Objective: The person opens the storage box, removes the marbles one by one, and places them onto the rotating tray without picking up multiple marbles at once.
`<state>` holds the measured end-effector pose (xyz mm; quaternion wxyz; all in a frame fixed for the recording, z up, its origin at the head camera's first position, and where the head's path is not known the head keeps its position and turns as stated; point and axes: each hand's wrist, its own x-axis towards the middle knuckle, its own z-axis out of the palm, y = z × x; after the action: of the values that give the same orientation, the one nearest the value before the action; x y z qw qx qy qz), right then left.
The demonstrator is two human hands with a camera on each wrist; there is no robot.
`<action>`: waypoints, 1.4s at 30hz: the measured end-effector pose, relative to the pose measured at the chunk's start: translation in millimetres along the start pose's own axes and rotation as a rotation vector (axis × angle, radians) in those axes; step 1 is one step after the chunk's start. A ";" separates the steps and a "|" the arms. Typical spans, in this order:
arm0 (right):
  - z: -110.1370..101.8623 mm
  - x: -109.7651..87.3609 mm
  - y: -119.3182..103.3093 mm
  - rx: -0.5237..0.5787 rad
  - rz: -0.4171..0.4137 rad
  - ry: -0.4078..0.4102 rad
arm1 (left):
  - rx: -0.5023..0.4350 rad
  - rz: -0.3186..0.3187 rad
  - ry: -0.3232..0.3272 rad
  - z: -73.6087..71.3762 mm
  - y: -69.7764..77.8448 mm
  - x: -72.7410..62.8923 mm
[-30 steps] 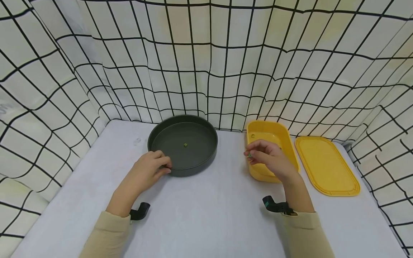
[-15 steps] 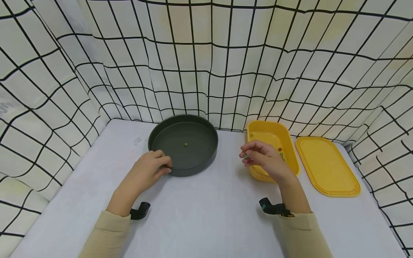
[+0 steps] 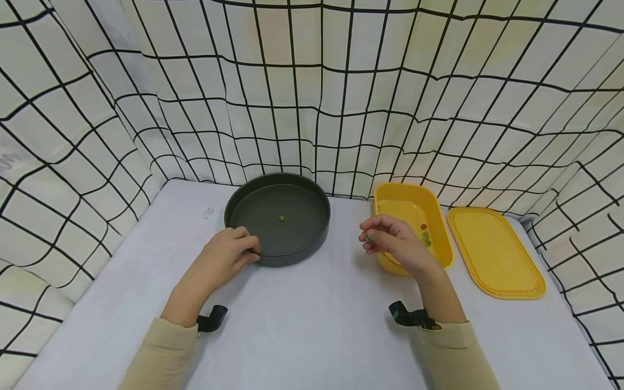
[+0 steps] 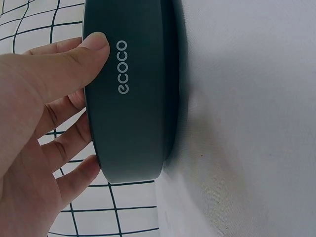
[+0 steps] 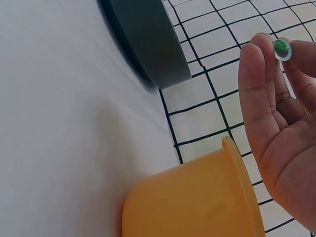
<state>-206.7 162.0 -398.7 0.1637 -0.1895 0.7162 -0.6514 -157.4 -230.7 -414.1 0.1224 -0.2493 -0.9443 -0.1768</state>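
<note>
While the left hand pinches the wall of the dark pan, thumb outside and fingers over the rim, the right hand has the prize: a small clear marble with a green swirl, held between thumb and fingertips! The other fingers of that hand bend only loosely. Its fingertips sit up in the air just off the left edge of the yellow tub, well apart from the pan. One greenish marble lies near the middle of the pan; a red marble and a few green marbles lie in the tub. My call? This looks like the carrying step, tub to pan. The next move would want a level trip left, high enough to clear the pan's rim, then a low, gentle release, since a round marble could roll or bounce.
</note>
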 end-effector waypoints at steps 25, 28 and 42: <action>4.9 1.2 -0.5 0.001 0.043 -0.004 | 0.002 0.005 0.003 0.6 -0.9 -0.1; 5.0 1.0 -0.6 -0.003 0.043 -0.002 | 0.003 0.005 0.002 0.9 -0.8 0.0; 4.8 2.1 1.6 -0.002 0.047 -0.002 | 0.002 -0.006 -0.007 0.3 -0.4 0.3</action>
<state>-206.4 157.0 -400.7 0.1796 -0.1733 0.7211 -0.6463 -157.9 -230.8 -414.4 0.1188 -0.2471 -0.9456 -0.1752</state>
